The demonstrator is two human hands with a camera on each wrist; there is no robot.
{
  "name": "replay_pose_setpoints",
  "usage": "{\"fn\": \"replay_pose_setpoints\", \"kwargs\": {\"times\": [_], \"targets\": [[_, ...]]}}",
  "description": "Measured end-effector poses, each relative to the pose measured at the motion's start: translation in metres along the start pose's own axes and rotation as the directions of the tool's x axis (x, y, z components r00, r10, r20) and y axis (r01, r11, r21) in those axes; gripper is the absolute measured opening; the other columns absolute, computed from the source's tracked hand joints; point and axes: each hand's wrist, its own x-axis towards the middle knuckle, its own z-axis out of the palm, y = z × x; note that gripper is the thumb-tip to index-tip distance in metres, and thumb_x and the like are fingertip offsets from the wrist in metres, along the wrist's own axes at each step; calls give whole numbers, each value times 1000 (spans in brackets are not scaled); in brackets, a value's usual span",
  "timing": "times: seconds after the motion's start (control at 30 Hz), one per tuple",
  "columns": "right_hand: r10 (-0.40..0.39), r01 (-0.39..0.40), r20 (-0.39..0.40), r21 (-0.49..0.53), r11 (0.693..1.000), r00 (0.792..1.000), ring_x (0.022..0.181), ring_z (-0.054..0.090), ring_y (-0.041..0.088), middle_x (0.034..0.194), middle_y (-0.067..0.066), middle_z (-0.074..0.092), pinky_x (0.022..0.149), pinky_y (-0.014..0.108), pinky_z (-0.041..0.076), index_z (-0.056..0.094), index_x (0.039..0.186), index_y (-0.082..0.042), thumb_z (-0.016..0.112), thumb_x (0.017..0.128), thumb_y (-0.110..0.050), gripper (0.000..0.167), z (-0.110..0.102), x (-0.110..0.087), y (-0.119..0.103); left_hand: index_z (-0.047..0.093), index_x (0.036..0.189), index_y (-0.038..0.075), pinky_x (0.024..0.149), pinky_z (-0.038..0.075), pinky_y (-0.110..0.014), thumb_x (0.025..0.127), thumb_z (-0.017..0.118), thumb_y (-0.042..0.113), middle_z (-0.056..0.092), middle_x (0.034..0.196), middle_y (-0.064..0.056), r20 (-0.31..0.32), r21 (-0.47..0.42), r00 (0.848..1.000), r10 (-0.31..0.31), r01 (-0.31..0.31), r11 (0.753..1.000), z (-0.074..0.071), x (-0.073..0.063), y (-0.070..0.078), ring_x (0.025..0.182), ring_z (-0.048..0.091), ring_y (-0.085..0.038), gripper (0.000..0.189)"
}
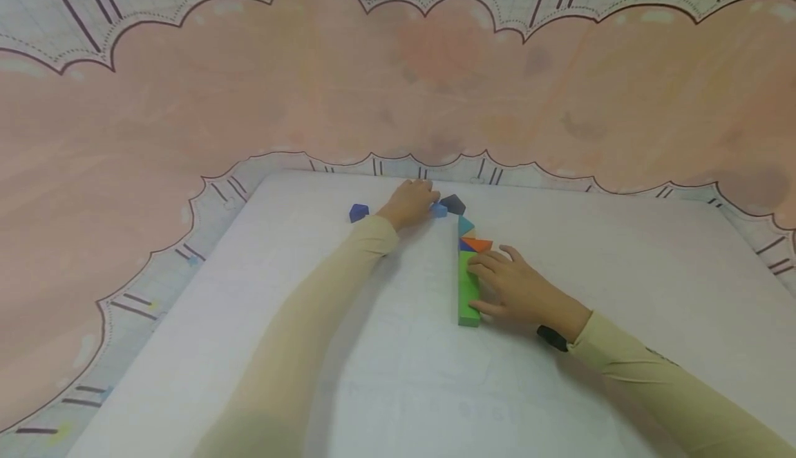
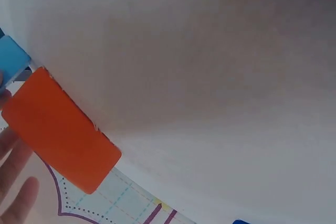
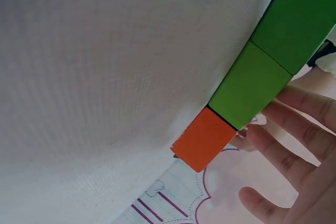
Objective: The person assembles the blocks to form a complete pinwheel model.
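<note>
My left hand [image 1: 408, 204] is at the far part of the table, its bent fingers at a light blue block [image 1: 439, 210]. In the left wrist view a fingertip overlaps the light blue block [image 2: 11, 59], and more fingers [image 2: 16, 163] show past an orange block [image 2: 63, 132]; the hand hides that block in the head view. My right hand [image 1: 519, 289] rests along the right side of a long green row [image 1: 468, 289], thumb and fingers spread. In the right wrist view its fingers [image 3: 286, 156] lie relaxed beside a dark green block [image 3: 296, 19], a light green block [image 3: 251, 85] and an orange block [image 3: 205, 139].
Beyond the green row lie orange [image 1: 477, 244] and teal [image 1: 465, 226] triangular blocks. A dark grey block [image 1: 452, 204] sits beside the light blue one, and a dark blue block [image 1: 358, 213] stands left of my left hand. The white table [image 1: 186, 361] has a patterned cloth beyond its edges.
</note>
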Motion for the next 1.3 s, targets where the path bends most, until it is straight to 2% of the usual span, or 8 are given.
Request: {"fn": "replay_pose_setpoints", "kwargs": {"times": [0.13, 0.27, 0.37, 0.5, 0.6, 0.97, 1.2, 1.3], "targets": [[8, -8, 18, 7, 1000, 1000, 119, 52, 27, 123, 9, 59, 103, 58, 34, 57, 121, -6, 64, 83, -49, 58, 1, 1, 0, 62, 118, 17, 99, 43, -37, 93, 49, 7, 59, 118, -7, -4, -36, 999, 43, -43, 998, 0, -4, 0, 111, 55, -23, 30], [12, -12, 26, 9, 1000, 1000, 119, 52, 28, 123, 9, 58, 103, 58, 33, 56, 121, -6, 63, 83, -50, 58, 1, 1, 0, 61, 120, 17, 101, 42, -37, 93, 49, 7, 58, 119, -7, 2, -43, 997, 72, -72, 997, 0, -7, 0, 112, 54, -23, 31], [11, -11, 23, 10, 1000, 1000, 119, 52, 28, 123, 9, 59, 103, 59, 33, 56, 121, -6, 63, 83, -50, 58, 1, 1, 1, 58, 119, 15, 98, 43, -38, 93, 53, 22, 57, 117, -7, -18, -9, 998, 63, -63, 998, 1, -7, -1, 110, 53, -23, 27], [8, -8, 11, 17, 1000, 1000, 118, 53, 28, 122, 9, 59, 103, 59, 33, 57, 120, -6, 64, 83, -49, 57, 0, 0, 1, 55, 117, 12, 95, 43, -39, 90, 55, 45, 55, 117, -8, -57, 64, 997, 47, -43, 997, 2, -6, 1, 109, 53, -24, 43], [7, -7, 7, 22, 1000, 1000, 118, 53, 28, 122, 9, 59, 103, 59, 33, 57, 120, -6, 65, 82, -48, 57, -1, 0, 0, 55, 119, 11, 99, 41, -40, 90, 53, 51, 55, 121, -10, -58, 90, 998, 35, -29, 996, 2, -5, 3, 113, 52, -25, 50], [-4, 4, -3, 17, 1000, 1000, 117, 54, 28, 121, 9, 60, 102, 58, 35, 58, 119, -5, 65, 82, -48, 56, -1, 0, -1, 52, 129, 14, 111, 31, -43, 91, 53, 46, 57, 126, -9, 16, 26, 1000, -4, 4, 1000, 0, -5, 8, 120, 51, -26, 49], [1, -1, 5, 22, 1000, 1000, 117, 53, 28, 121, 9, 59, 102, 59, 34, 58, 119, -5, 65, 82, -48, 57, -3, 1, -1, 57, 124, 17, 107, 35, -39, 91, 55, 33, 61, 119, -4, 16, -48, 997, 74, -73, 996, -1, -12, 4, 113, 55, -22, 37], [5, -5, 10, 24, 1000, 1000, 117, 53, 28, 121, 9, 59, 102, 59, 34, 57, 119, -5, 65, 82, -48, 57, -3, 0, -1, 58, 123, 18, 109, 35, -38, 92, 54, 28, 61, 122, -4, 13, -71, 993, 115, -114, 991, -3, -16, 3, 116, 54, -22, 33]]}}
